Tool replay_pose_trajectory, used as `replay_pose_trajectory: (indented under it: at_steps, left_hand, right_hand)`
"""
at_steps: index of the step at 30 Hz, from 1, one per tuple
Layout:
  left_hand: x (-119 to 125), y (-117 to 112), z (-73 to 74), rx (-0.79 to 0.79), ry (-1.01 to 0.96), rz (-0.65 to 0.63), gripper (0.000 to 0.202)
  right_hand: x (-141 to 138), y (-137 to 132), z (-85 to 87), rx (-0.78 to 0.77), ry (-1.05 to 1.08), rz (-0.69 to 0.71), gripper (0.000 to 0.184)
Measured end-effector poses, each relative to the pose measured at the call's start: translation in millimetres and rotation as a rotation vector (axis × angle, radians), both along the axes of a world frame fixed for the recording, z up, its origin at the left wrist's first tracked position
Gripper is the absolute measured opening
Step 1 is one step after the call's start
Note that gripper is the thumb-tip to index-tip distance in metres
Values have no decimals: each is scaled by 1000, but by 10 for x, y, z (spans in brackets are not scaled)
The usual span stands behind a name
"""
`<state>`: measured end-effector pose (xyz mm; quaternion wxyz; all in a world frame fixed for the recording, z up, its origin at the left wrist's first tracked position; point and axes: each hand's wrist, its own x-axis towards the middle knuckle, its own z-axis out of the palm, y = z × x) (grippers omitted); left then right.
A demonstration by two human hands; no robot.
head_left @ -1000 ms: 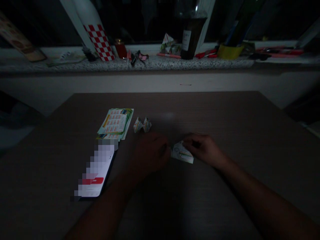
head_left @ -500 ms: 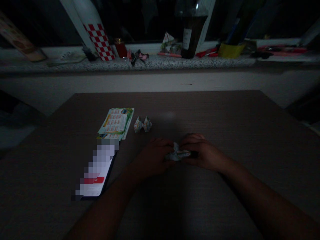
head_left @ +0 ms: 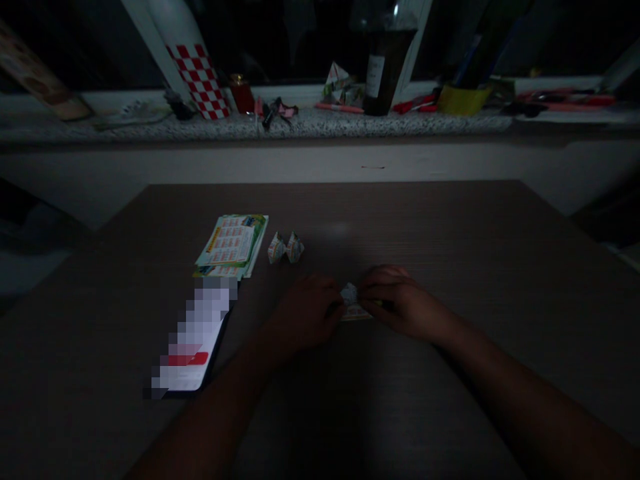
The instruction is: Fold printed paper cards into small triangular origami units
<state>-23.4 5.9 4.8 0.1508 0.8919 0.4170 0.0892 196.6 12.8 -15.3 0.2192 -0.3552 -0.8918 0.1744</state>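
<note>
Between my two hands lies a small piece of folded printed paper [head_left: 353, 311], low over the table. My left hand [head_left: 313, 310] has its fingers closed on the paper's left edge. On the other side, my right hand [head_left: 400, 300] pinches the right part, and its fingers cover much of that end. A pale pointed part of the paper stands up in the gap between the hands. Beyond my left hand, two small folded paper pieces [head_left: 285, 248] sit side by side on the table. Dim light hides the finer folds.
A stack of printed calendar sheets [head_left: 233, 245] lies at the left, with a lit phone [head_left: 193, 347] nearer me on the wooden table [head_left: 425, 220]. Along the windowsill [head_left: 300, 125] stand a red-checked bottle [head_left: 197, 77], a dark bottle [head_left: 387, 73] and a yellow container [head_left: 464, 100].
The paper between my hands looks flatter, with its printed strip now along the near edge. My left fingers have curled in closer; both hands stay in nearly the same place.
</note>
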Motion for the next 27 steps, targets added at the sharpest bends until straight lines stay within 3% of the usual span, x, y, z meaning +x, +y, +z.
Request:
replay_pose_trajectory:
  at_steps: [12, 27]
  left_hand:
    - [194, -48, -61, 39, 133, 190, 24]
    - [236, -65, -99, 73, 181, 214, 20]
  right_hand:
    - [-51, 18, -103, 45, 17, -65, 14]
    - [-131, -33, -115, 41, 50, -165, 14]
